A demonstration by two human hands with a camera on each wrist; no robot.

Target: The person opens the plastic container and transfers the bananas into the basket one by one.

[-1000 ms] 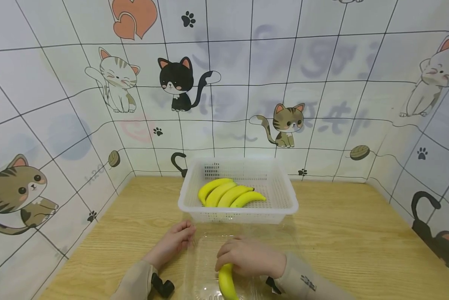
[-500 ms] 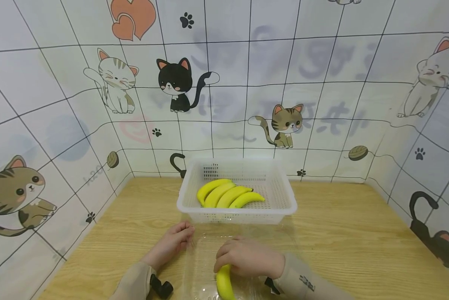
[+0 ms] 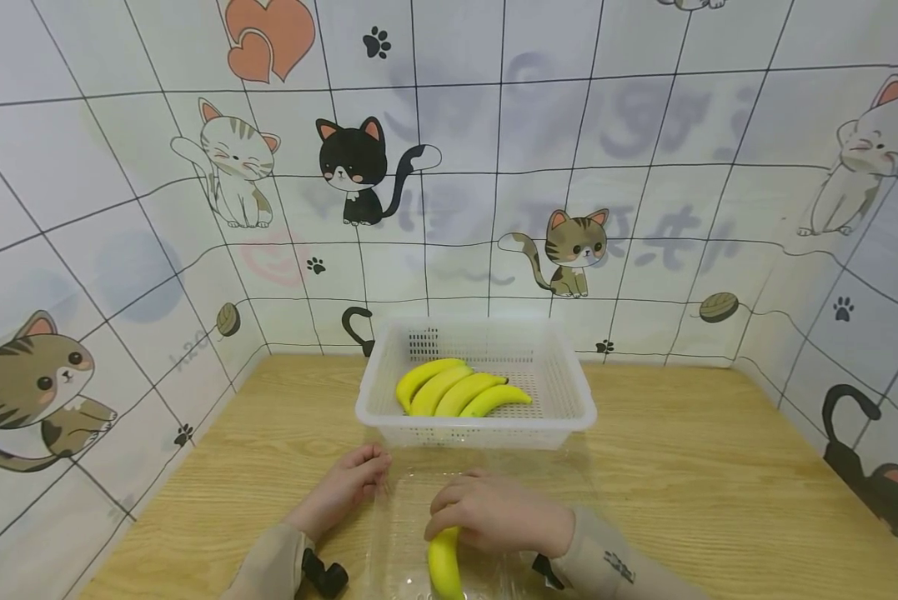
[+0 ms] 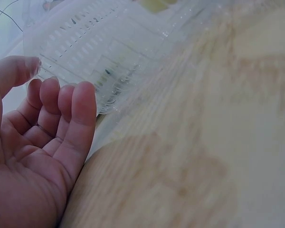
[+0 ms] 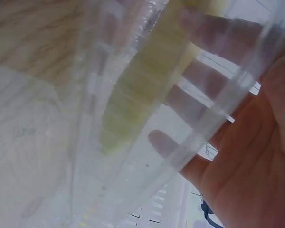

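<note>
A yellow banana [image 3: 444, 565] lies in a clear plastic box [image 3: 407, 521] at the front of the table, its far end under my right hand [image 3: 497, 510]. That hand's fingers curve over the banana and grip it from above. Through the box's clear wall, the right wrist view shows the banana [image 5: 137, 90] and the fingertips at its side. My left hand [image 3: 347, 483] is at the box's left edge, fingers bent and thumb opposite, lightly holding the rim. In the left wrist view the left hand's fingertips [image 4: 83, 102] sit right by the clear plastic.
Behind the box stands a white perforated basket [image 3: 579, 392] with several bananas [image 3: 456, 390] lying side by side in its left half. The wooden table [image 3: 689, 475] meets walls [image 3: 456, 192] covered in a cat-patterned sheet on three sides.
The banana's near end has swung slightly left, with my right hand still on it. My left hand and the basket have stayed in place.
</note>
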